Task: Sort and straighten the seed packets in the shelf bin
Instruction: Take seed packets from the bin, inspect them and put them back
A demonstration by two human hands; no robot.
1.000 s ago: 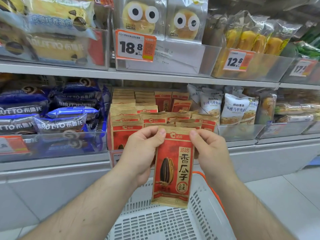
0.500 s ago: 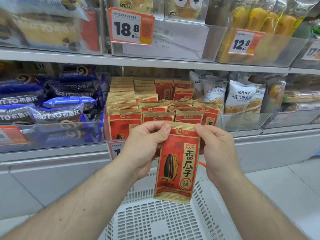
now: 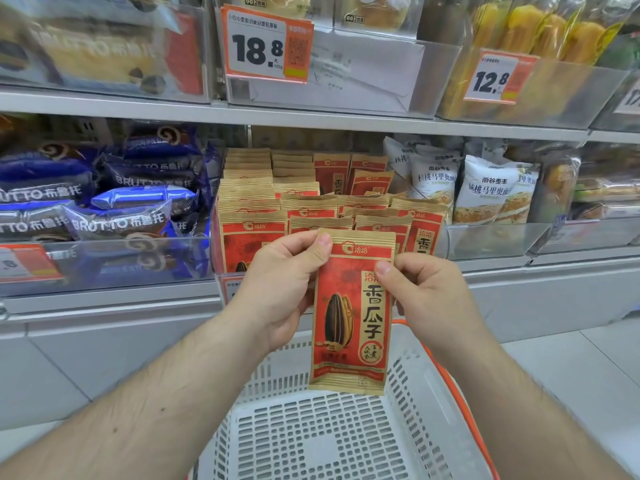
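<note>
Pinching the top corners of one seed packet, left hand w/ thumb at upper-left edge, right hand w/ thumb just below upper-right edge. Packet hangs upright, front facing, above white basket, bottom edge over basket's far wall. Behind it, shelf bin packed w/ same packets, rows uneven; open air between held packet & bin front.

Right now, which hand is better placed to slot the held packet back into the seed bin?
Left, probably. The left hand pinches the packet at its top corner, right in front of the bin. The right hand pinches the right edge lower down, toward the bin's right end.
</note>
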